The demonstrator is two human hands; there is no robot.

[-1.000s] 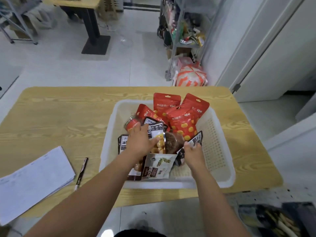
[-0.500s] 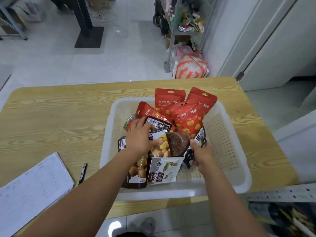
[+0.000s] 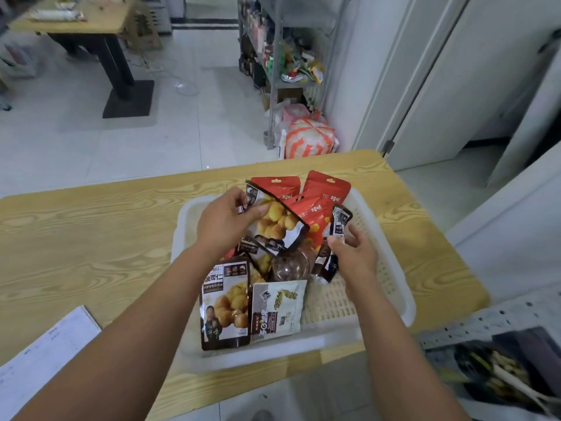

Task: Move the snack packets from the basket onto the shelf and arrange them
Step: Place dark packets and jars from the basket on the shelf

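Observation:
A white plastic basket (image 3: 391, 287) stands on the wooden table (image 3: 91, 238) and holds several snack packets. My left hand (image 3: 223, 221) grips a dark packet printed with yellow chestnuts (image 3: 274, 221), lifted above the pile. My right hand (image 3: 353, 253) pinches a narrow dark packet (image 3: 338, 229) held upright at the basket's right side. Red packets (image 3: 315, 202) lean against the far wall. Another chestnut packet (image 3: 226, 302) and a white packet (image 3: 277, 308) lie at the near wall. A brown-lidded jar (image 3: 290, 265) sits between them.
White papers (image 3: 42, 350) lie on the table at the lower left. A perforated metal shelf edge (image 3: 491, 320) with dark packets below it shows at the lower right. A metal rack of goods (image 3: 282, 59) and an orange-white bag (image 3: 311, 138) stand beyond the table.
My left hand has lifted the chestnut packet up out of the pile. My right hand has raised the narrow dark packet upright. The camera has tilted up a little.

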